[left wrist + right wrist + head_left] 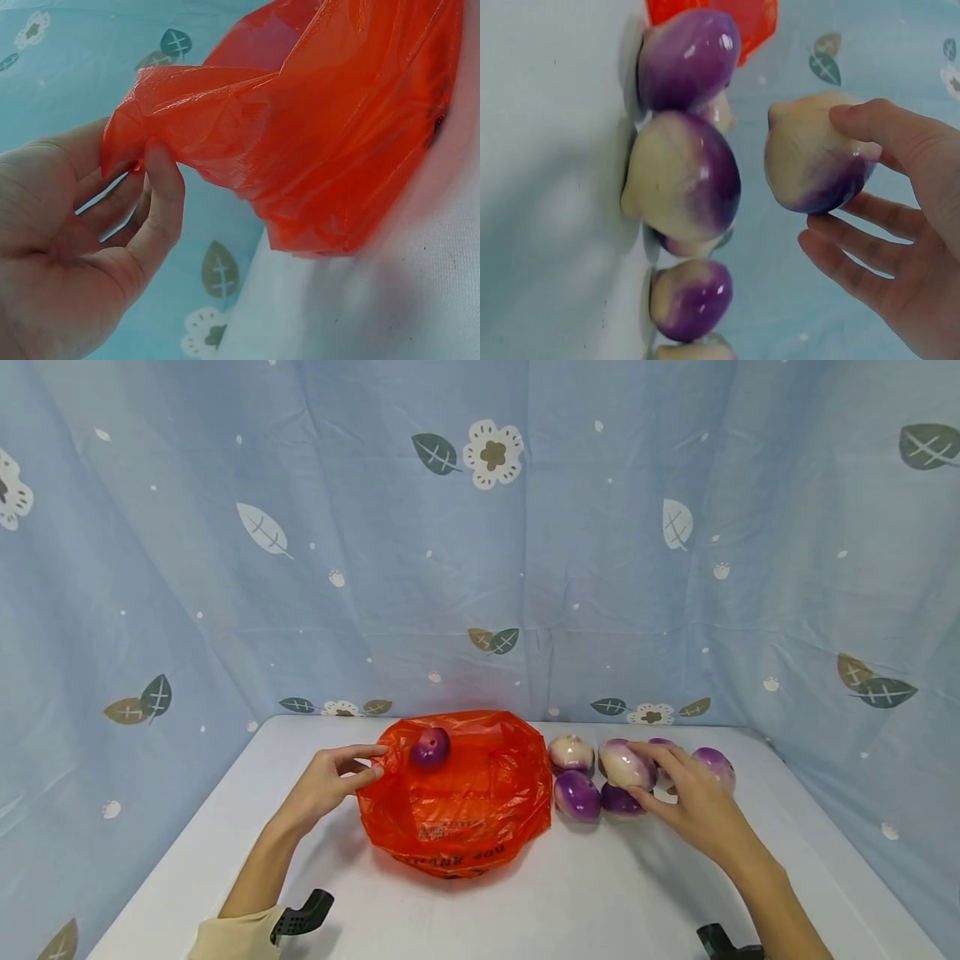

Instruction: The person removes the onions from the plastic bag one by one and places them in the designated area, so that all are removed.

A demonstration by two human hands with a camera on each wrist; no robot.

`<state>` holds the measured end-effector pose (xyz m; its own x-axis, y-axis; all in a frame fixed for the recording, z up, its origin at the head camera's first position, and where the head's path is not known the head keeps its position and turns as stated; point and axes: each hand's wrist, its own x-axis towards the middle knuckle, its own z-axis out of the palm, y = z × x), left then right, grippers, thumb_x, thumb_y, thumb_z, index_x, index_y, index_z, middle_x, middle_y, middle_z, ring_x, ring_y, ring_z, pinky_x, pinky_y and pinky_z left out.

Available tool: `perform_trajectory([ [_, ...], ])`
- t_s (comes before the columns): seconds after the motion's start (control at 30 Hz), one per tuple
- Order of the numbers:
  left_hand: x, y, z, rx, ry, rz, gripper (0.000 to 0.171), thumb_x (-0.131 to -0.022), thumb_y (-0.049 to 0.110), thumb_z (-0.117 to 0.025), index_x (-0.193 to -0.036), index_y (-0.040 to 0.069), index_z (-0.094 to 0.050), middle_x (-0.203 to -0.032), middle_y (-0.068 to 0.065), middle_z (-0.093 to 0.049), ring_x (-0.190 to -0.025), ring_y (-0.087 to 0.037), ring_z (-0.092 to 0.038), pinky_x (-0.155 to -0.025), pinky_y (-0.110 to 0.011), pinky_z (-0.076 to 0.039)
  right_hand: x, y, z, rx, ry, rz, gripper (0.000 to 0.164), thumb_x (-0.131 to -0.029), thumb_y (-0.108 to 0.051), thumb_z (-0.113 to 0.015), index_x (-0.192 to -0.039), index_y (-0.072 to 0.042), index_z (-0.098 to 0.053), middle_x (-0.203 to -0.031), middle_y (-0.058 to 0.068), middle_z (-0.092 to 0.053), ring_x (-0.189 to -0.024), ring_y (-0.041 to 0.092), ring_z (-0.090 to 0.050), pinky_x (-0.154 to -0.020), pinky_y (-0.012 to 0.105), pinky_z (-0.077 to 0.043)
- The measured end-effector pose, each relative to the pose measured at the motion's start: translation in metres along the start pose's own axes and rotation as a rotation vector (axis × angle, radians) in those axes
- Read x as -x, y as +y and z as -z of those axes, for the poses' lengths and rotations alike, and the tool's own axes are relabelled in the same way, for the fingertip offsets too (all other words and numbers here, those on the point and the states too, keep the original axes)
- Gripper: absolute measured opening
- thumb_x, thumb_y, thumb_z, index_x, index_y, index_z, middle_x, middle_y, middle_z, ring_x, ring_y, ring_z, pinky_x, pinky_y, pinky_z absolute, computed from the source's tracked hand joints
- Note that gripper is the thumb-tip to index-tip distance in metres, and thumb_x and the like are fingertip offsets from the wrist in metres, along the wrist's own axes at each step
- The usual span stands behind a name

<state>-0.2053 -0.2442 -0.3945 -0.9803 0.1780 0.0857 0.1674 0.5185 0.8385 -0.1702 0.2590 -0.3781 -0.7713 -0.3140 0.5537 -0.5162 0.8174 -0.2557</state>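
Note:
At the bag's left rim, my left hand (324, 787) pinches the thin plastic between thumb and fingers. The red plastic bag (465, 785) lies with its mouth spread wide, printed "THANK YOU" near the front. A dark purple turnip (431, 747) shows inside its back left part. My right hand (907, 217) holds a cream-and-purple turnip (817, 154) between thumb and fingertips. In the right wrist view that turnip is apart from the row of others. Below it in the head view lies a purple turnip (622, 802), partly covered by the held one.
Right beside the bag are a pale turnip (571, 753) and a purple turnip (577, 796). Another turnip (715, 768) lies farther right, partly behind my right hand. All are on a white table (525, 910), with a blue patterned curtain (480, 560) behind it.

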Motion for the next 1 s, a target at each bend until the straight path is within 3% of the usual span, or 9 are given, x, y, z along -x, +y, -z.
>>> perform_trajectory([
  [0.17, -0.001, -0.002, 0.000, 0.013, 0.004, -0.015, 0.039, -0.088, 0.029, -0.073, -0.125, 0.016, -0.068, -0.109, -0.011, -0.071, -0.092, -0.022, -0.066, -0.070, -0.028, -0.054, 0.004, 0.010, 0.005, -0.013, -0.017, -0.045, 0.059, -0.077, -0.018, -0.084, -0.130, -0.015, -0.059, -0.116, 0.010, -0.065, -0.093, 0.024, -0.066, -0.065, 0.032, -0.059],
  [0.4, -0.001, -0.001, 0.001, 0.019, 0.007, -0.020, 0.038, -0.088, 0.029, -0.073, -0.124, 0.017, -0.068, -0.107, -0.011, -0.071, -0.090, -0.021, -0.065, -0.069, -0.028, -0.053, 0.010, 0.022, 0.010, 0.016, -0.017, -0.095, 0.060, -0.079, -0.022, -0.082, -0.133, -0.016, -0.058, -0.117, 0.011, -0.065, -0.094, 0.025, -0.062, -0.066, 0.038, -0.057],
  [0.63, 0.000, -0.001, 0.001, 0.022, 0.004, -0.018, 0.039, -0.088, 0.029, -0.073, -0.124, 0.017, -0.068, -0.108, -0.013, -0.071, -0.090, -0.022, -0.066, -0.070, -0.028, -0.053, 0.014, 0.033, 0.014, 0.045, 0.017, -0.092, 0.062, -0.077, -0.022, -0.083, -0.133, -0.014, -0.057, -0.112, 0.014, -0.065, -0.082, 0.029, -0.067, -0.062, 0.040, -0.054],
  [0.87, 0.000, 0.000, 0.002, 0.023, 0.006, -0.014, 0.040, -0.088, 0.030, -0.073, -0.125, 0.017, -0.068, -0.109, -0.012, -0.071, -0.090, -0.022, -0.066, -0.069, -0.028, -0.053, 0.018, 0.044, 0.018, 0.045, 0.013, -0.100, 0.060, -0.074, -0.022, -0.085, -0.128, -0.014, -0.061, -0.103, 0.010, -0.067, -0.080, 0.027, -0.068, -0.064, 0.041, -0.055],
  [1.0, 0.000, 0.000, 0.002, 0.023, 0.005, -0.016, 0.040, -0.088, 0.030, -0.073, -0.126, 0.017, -0.068, -0.110, -0.012, -0.071, -0.090, -0.022, -0.065, -0.070, -0.028, -0.054, 0.020, 0.049, 0.019, 0.045, -0.006, -0.102, 0.058, -0.074, -0.023, -0.086, -0.126, -0.013, -0.062, -0.101, 0.007, -0.069, -0.081, 0.024, -0.068, -0.064, 0.036, -0.056],
])
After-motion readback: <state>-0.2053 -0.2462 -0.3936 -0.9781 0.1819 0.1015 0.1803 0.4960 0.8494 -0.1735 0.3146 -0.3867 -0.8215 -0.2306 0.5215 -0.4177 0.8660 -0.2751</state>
